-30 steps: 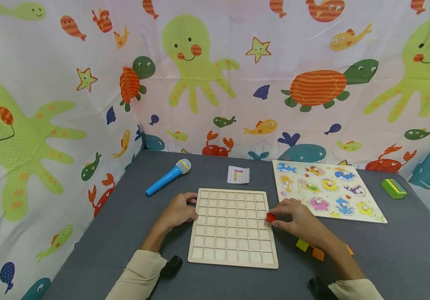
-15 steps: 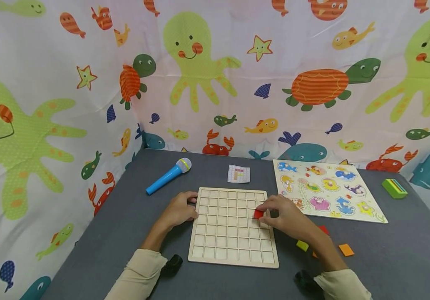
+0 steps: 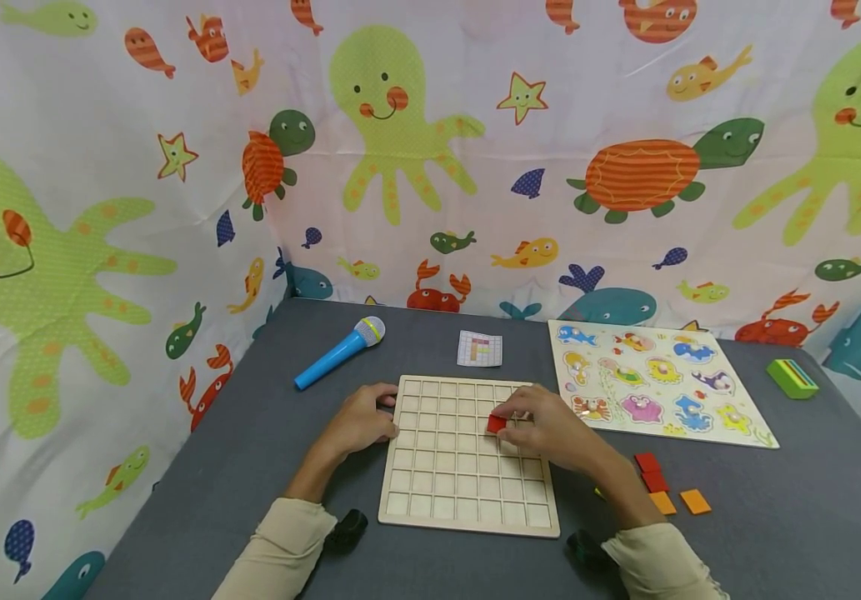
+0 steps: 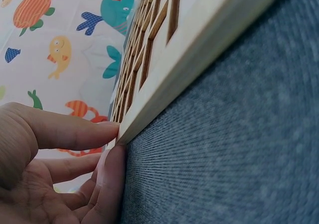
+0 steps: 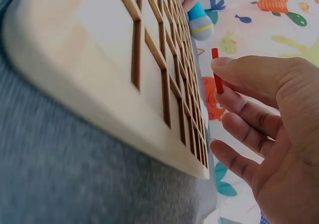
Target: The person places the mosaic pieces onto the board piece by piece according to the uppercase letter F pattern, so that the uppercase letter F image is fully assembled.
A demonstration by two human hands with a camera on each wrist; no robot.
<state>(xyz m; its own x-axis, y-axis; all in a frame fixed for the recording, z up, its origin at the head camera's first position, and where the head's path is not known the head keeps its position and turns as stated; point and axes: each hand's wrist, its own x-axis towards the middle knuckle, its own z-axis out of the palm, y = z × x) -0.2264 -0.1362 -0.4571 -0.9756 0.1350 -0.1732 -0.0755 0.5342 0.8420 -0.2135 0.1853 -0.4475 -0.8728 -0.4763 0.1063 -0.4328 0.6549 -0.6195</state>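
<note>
A pale wooden grid board [image 3: 468, 527] with square cells lies in the middle of the grey table. My right hand [image 3: 543, 425] is over its right half, pinching a thin red square tile [image 3: 497, 423] between thumb and fingertip. The right wrist view shows this tile [image 5: 217, 70] edge-on, raised above the cells, the other fingers loosely bent. At the board's left side is my left hand [image 3: 358, 421]. Its thumb and finger [image 4: 110, 169] rest against the outer edge of the board [image 4: 164, 87] in the left wrist view, without wrapping round it.
Loose red tiles [image 3: 647, 462] and orange tiles [image 3: 695, 501] lie right of the board, near my right forearm. Behind are a blue toy microphone [image 3: 339, 355], a small pattern card [image 3: 479, 349] and a sea-animal puzzle [image 3: 678, 429]. A green block [image 3: 792, 379] sits far right.
My right hand has moved left from the board's right edge to over its cells, carrying the red tile. Loose tiles behind its forearm have come into view. The left hand stays put.
</note>
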